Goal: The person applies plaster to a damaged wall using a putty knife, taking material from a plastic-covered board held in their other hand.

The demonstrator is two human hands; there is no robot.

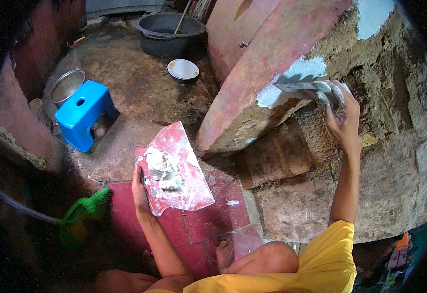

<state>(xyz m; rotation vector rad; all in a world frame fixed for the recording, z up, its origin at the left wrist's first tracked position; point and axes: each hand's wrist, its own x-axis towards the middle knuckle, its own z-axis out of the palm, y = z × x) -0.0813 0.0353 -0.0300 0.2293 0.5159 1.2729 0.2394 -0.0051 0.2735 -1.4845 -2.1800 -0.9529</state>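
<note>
My left hand (139,190) grips the edge of a flat, pink, paste-smeared board (189,183) with a mound of white-grey paste (159,163) on it, held at lower centre. My right hand (343,115), with grey-white paste on its fingers, is closed on a metal putty knife (294,87) at upper right. The knife's blade lies against a white patch (269,97) of paste on the rough, pink-painted edge (242,73) of a crumbling wall or step, hiding part of that patch.
A blue stool (79,117), a metal basin (67,78), a white plate (183,69) and a grey tub (150,44) stand on the stained floor (115,63). A green broom (86,212) lies lower left. Red tiles (220,219) are underfoot. Crumbly masonry (389,195) fills the right side.
</note>
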